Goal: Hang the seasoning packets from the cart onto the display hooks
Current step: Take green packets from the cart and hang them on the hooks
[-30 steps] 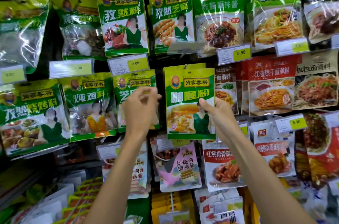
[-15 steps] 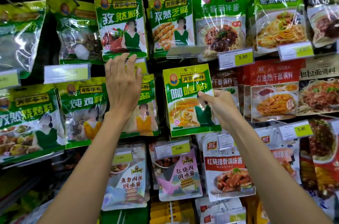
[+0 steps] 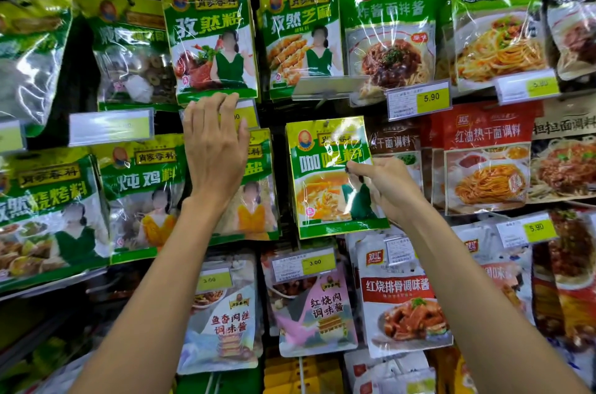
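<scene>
A green and yellow curry-powder seasoning packet (image 3: 322, 187) hangs at the centre of the display, in front of more of the same kind. My right hand (image 3: 383, 187) pinches its right edge between thumb and fingers. My left hand (image 3: 214, 148) is raised flat with straight fingers against the price tag (image 3: 240, 116) and the packet (image 3: 258, 200) one column to the left. A tilted clear tag holder (image 3: 325, 87) juts out just above the curry packet. The hook behind the packet is hidden.
Rows of hanging seasoning and sauce packets fill the wall: cumin packets (image 3: 209, 35) above, red noodle-sauce packets (image 3: 483, 161) to the right, rib-sauce packets (image 3: 403, 303) below. Yellow price tags (image 3: 419, 100) stick out from the hook ends. Stacked goods lie at the bottom left.
My left hand has risen from beside the curry packet to the price tag on the left. The curry packet has moved up and back toward the display with my right hand on it.
</scene>
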Action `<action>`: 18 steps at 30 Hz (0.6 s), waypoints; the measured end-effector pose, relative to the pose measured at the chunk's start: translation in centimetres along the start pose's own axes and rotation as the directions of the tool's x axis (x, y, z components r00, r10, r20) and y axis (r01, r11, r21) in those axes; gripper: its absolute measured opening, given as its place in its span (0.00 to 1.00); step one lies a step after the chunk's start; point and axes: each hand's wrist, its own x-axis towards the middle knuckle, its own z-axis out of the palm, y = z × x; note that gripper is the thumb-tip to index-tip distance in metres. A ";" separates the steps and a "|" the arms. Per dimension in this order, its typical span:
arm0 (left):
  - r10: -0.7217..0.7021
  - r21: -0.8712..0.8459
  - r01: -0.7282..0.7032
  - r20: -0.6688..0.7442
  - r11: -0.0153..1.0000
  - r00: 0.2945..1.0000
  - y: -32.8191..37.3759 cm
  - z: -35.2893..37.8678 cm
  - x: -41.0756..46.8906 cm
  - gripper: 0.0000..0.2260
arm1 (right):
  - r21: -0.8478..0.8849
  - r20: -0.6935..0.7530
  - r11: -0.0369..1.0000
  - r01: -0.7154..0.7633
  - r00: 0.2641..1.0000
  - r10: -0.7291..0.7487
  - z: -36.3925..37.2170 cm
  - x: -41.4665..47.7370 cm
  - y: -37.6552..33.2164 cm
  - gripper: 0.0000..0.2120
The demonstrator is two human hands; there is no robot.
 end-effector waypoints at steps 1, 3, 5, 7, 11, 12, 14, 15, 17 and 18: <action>0.000 0.000 0.000 0.000 1.000 1.000 0.0 0.0 0.0 0.15 | -0.011 -0.007 1.000 0.003 1.000 -0.003 0.0 0.1 0.2 0.07; 0.000 -0.002 0.000 0.001 1.000 1.000 0.0 0.0 0.0 0.15 | -0.045 -0.051 0.999 0.023 0.998 -0.025 0.2 0.1 0.7 0.14; 0.000 -0.001 0.000 0.004 1.000 1.000 0.0 -0.1 0.0 0.15 | -0.098 -0.087 0.993 0.059 0.994 -0.067 0.4 -0.1 1.1 0.19; 0.003 -0.003 -0.003 0.002 1.000 1.000 0.0 0.0 0.0 0.15 | -0.138 -0.109 0.986 0.095 0.988 -0.110 0.7 -0.3 1.4 0.19; 0.012 -0.015 -0.012 0.002 1.000 1.000 -0.2 0.0 -0.1 0.15 | -0.173 -0.143 0.977 0.122 0.979 -0.147 1.0 -0.5 1.7 0.18; 0.013 -0.020 -0.013 0.006 1.000 1.000 -0.3 -0.1 -0.2 0.15 | -0.187 -0.147 0.974 0.131 0.976 -0.159 0.9 -0.5 1.8 0.17; 0.015 -0.033 -0.014 0.019 0.999 1.000 -0.3 -0.2 -0.3 0.16 | -0.241 -0.149 0.958 0.155 0.970 -0.194 0.8 -0.8 2.1 0.11; 0.018 -0.039 -0.017 0.026 0.999 1.000 -0.3 -0.2 -0.4 0.16 | -0.276 -0.154 0.947 0.164 0.965 -0.212 0.6 -1.0 2.4 0.10; 0.018 -0.050 -0.017 0.035 0.999 0.999 -0.2 -0.3 -0.4 0.17 | -0.360 -0.173 0.917 0.175 0.953 -0.249 0.2 -1.4 2.9 0.13; 0.016 -0.058 -0.014 0.038 0.998 0.999 -0.2 -0.5 -0.4 0.17 | -0.397 -0.186 0.901 0.173 0.946 -0.264 -0.1 -1.5 3.1 0.14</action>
